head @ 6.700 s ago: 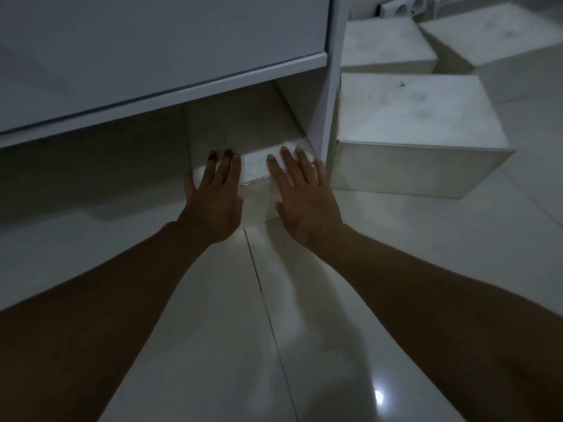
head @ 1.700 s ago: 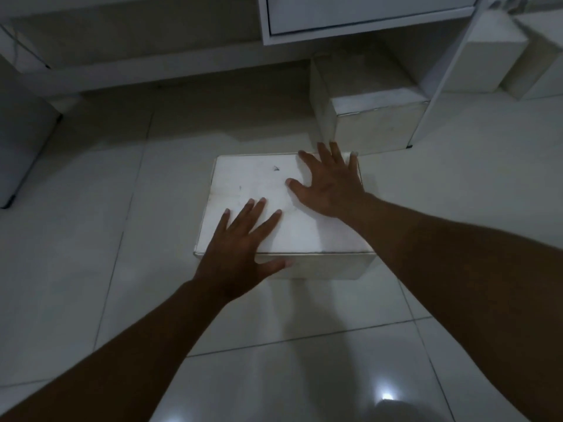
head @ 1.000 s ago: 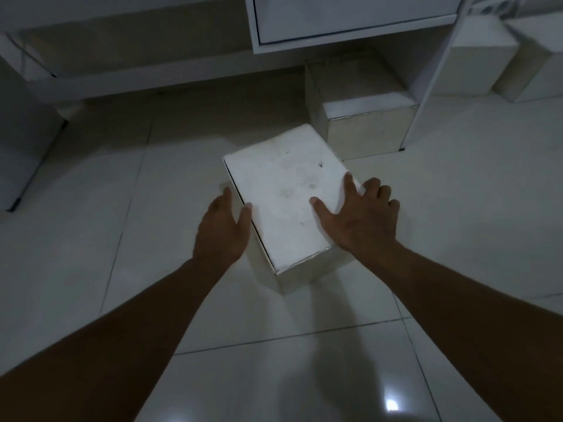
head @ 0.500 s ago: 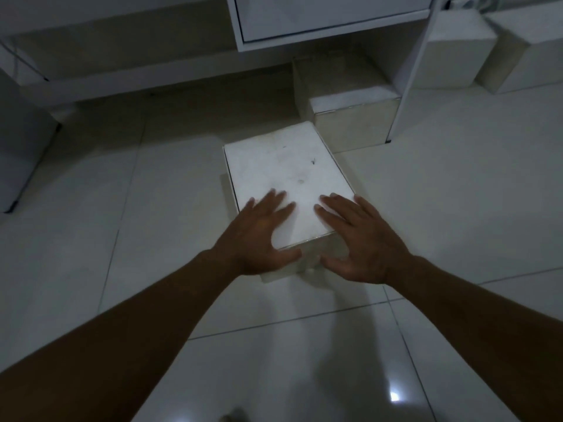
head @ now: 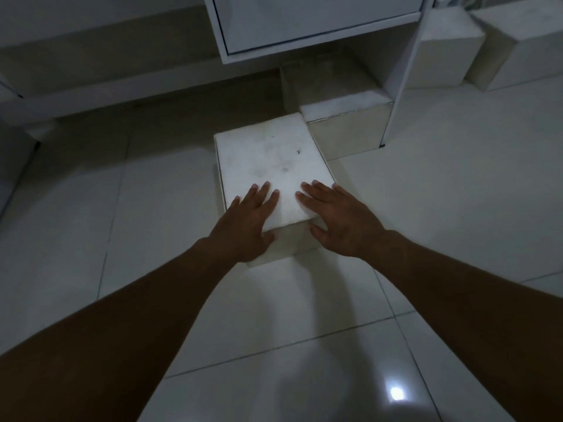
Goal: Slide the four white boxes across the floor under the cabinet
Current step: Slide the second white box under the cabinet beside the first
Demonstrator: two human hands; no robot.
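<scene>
A white box stands on the tiled floor in front of the cabinet, turned a little so that its long side points toward the dark space under the cabinet. The left hand lies flat on the near left part of the box top, with the fingers straight and slightly spread, and the thumb goes down over the near edge. The right hand lies on the near right corner in the same manner, fingers stretched and a little apart, the thumb pressing against the front side of the box. Neither hand curls around anything. A second box is already half under the cabinet, just beside the white side panel, and its near left corner is touching or almost touching the far right corner of the first box; I cannot tell which. Two more boxes stand on the floor to the right of the panel, one box close to it and another box just beside that one, at the right edge of the view. The room is dim, and a small light reflection shines on the floor near the person.
</scene>
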